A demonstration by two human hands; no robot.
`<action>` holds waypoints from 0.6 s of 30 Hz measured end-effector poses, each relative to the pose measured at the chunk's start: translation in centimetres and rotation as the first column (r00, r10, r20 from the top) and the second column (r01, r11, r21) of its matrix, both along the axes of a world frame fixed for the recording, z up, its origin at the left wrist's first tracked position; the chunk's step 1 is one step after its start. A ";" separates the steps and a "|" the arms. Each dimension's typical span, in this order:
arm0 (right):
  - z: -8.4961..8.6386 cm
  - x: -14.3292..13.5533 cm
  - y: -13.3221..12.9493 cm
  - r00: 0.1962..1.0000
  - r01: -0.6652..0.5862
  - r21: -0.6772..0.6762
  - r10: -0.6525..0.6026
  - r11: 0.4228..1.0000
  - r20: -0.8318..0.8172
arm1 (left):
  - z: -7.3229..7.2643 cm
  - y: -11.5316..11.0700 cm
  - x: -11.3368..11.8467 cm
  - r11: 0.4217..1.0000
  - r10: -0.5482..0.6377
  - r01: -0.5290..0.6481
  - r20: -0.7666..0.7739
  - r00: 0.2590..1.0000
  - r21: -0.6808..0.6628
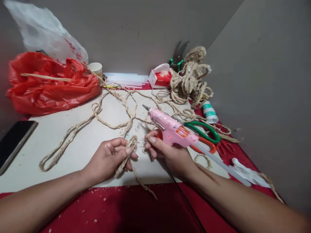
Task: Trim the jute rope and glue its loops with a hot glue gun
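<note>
A small piece of coiled braided straw rope (126, 155) is pinched between the thumb and fingers of my left hand (115, 154). A length of the rope runs from it up the board, and a loose tail hangs below toward me. Held in my right hand (167, 153) is a pink hot glue gun (167, 126), its metal nozzle pointing up and left. Its handle is mostly hidden by my hand. A long clear glue stick (221, 165) sticks out of the gun's back. The fingertips of my right hand are apart from the coiled piece.
A pale board (80, 136) lies on a red cloth (109, 210). More rope (189, 81) is bundled at back right. Green-handled scissors (206, 129) lie behind the gun. A red plastic bag (53, 87), a paper cup (95, 68), glue sticks (125, 79) and a phone (17, 142) are around the board.
</note>
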State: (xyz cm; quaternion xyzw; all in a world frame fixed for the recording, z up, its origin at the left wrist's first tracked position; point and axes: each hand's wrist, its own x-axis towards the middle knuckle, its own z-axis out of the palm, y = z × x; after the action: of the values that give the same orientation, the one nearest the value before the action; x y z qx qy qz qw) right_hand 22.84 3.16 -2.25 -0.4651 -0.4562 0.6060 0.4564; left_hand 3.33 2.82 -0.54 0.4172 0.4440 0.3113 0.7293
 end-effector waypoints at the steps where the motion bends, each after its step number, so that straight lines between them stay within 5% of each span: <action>1: -0.1 -0.3 0.0 1.000 -0.010 0.003 0.010 1.000 -0.014 | -0.2 0.1 0.0 1.000 -0.001 0.001 0.012 1.000 0.023; 10: -0.2 -2.4 -1.0 0.995 -0.049 0.090 0.056 0.995 -0.087 | -1.3 -0.8 0.1 0.974 -0.032 0.016 0.065 0.997 0.227; 18: -0.7 -2.5 -0.2 0.979 -0.200 0.191 0.186 0.961 0.086 | -1.3 -0.4 -0.1 0.963 -0.094 0.078 0.050 0.994 0.259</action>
State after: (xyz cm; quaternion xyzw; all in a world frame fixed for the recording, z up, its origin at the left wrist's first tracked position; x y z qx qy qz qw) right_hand 20.38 2.97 -2.98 -0.3908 -0.5725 0.5831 0.4236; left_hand 3.22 2.47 -1.86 0.5174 0.3584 0.3469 0.6954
